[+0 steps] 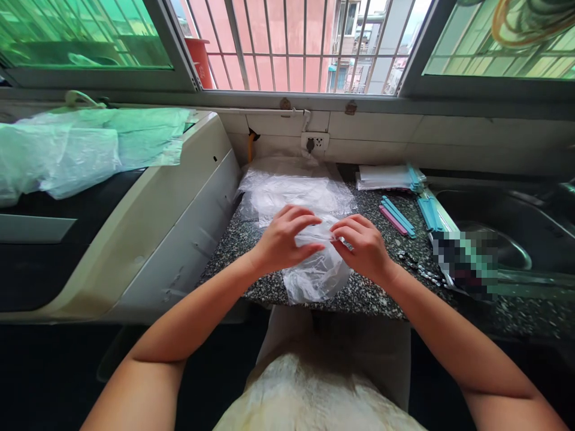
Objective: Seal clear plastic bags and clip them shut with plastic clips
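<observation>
A crumpled clear plastic bag [317,278] lies at the front of the speckled counter, under and between my hands. My right hand [359,239] pinches part of the bag between thumb and fingertips. On the other side of the bag, my left hand [290,235] has its thumb and fingers apart, with nothing gripped between them. Behind both hands, a spread pile of flat clear plastic bags [296,187] reaches toward the wall.
Blue and pink strips [398,216] lie right of my hands, near a stack of clear sleeves [386,178]. Beyond are more blue strips [430,214] and a sink [485,209]. A white appliance [179,221] stands left. A wall socket [315,141] is behind.
</observation>
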`<state>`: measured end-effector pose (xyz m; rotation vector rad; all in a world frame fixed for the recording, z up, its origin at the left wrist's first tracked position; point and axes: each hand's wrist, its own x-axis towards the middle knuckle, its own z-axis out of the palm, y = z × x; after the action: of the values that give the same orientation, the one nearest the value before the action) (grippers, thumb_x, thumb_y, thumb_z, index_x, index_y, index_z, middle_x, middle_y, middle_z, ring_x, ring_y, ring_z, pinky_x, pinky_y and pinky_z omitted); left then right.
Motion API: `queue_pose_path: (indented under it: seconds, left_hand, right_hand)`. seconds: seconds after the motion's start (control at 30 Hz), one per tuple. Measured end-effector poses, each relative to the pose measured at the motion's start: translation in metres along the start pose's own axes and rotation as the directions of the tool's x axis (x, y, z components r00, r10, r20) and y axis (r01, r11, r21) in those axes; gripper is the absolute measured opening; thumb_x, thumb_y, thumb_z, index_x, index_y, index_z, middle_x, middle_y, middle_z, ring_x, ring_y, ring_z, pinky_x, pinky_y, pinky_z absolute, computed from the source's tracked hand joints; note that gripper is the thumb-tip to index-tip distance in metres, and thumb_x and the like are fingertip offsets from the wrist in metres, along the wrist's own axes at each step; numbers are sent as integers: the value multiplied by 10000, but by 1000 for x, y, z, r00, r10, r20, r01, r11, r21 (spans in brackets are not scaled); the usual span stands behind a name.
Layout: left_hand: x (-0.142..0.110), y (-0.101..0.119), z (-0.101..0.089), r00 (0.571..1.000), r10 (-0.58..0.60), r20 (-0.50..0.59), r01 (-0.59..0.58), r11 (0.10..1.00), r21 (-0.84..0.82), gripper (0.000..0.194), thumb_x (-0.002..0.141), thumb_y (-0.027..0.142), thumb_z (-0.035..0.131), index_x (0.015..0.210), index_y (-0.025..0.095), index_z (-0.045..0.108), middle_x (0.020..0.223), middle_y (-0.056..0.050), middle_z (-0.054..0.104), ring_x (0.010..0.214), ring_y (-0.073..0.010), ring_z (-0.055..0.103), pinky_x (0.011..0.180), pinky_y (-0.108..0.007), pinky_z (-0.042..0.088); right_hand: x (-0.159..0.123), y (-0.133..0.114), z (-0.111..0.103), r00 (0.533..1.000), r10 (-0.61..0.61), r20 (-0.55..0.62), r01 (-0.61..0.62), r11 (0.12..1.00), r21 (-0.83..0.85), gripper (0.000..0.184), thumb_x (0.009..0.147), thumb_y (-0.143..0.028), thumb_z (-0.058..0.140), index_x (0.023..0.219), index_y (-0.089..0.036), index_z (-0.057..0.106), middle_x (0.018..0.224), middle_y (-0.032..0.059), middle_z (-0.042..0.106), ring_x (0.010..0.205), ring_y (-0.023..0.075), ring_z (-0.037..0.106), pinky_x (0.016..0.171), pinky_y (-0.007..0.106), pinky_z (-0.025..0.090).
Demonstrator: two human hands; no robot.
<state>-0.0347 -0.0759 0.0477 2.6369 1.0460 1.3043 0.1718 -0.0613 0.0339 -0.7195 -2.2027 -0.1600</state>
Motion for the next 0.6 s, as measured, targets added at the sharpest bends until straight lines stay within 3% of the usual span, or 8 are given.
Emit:
queue_pose_path:
  seconds: [0.1,0.23,0.3,0.37,0.4,0.47,0.53,0.6]
  left_hand:
    - [8,7,18,999,-39,19,39,999,-27,279,750,440,656,866,190,612,898,-73,646,891,-212,546,813,-383,459]
    - [10,8,31,998,-50,26,52,996,-67,146,843,267,547,736,185,602,773,-46,645,778,-174,540,745,-337,455]
    - [10,7,28,999,-35,21,37,996,-84,158,851,218,520,719,186,600,749,-39,646,751,-164,538,722,-323,453]
    - [8,6,21,1000,-19,-4,19,997,-79,142,847,206,523,727,188,598,758,-36,652,743,-159,540,716,-320,453]
    - [7,5,16,1000,-14,-18,13,998,-69,137,847,198,521,731,189,596,761,-35,651,738,-156,539,712,-316,454]
    - [4,5,8,999,7,-45,-9,999,-46,122,843,184,524,741,192,591,760,-32,644,733,-151,536,704,-308,459]
    - [2,5,3,997,37,-75,-38,999,-23,105,833,160,531,752,194,589,761,-30,639,740,-149,536,710,-305,466]
    - [0,7,1,993,69,-98,-70,998,-3,92,824,137,538,772,196,587,771,-31,636,754,-150,537,718,-304,471]
  right_hand:
    - [0,-2,3,1000,11,-5,-11,1000,-15,126,822,-166,537,720,-206,600,781,26,681,764,173,557,726,323,469]
    - [-3,-3,4,998,56,-10,-56,998,18,103,827,-190,548,751,-202,617,800,42,682,781,181,569,744,338,472]
    - [-7,-1,1,989,145,-16,-143,984,104,53,816,-233,581,811,-204,624,836,47,679,811,187,581,769,352,479]
    - [-15,6,-3,947,320,-10,-308,920,242,138,792,-306,619,881,-200,625,857,50,667,803,182,590,753,348,490]
    - [-21,10,-5,898,439,13,-421,851,315,173,794,-338,615,892,-195,624,831,44,654,738,163,584,696,325,493]
    - [-32,18,-7,755,649,97,-616,651,443,245,787,-418,603,838,-179,626,743,28,628,628,133,550,586,282,469]
    - [-44,21,-5,625,734,265,-730,431,530,324,730,-490,640,759,-167,630,630,-1,578,553,110,500,514,250,421]
    - [-52,19,0,496,717,490,-806,170,567,399,664,-552,675,698,-157,632,581,-11,553,498,88,463,459,226,375]
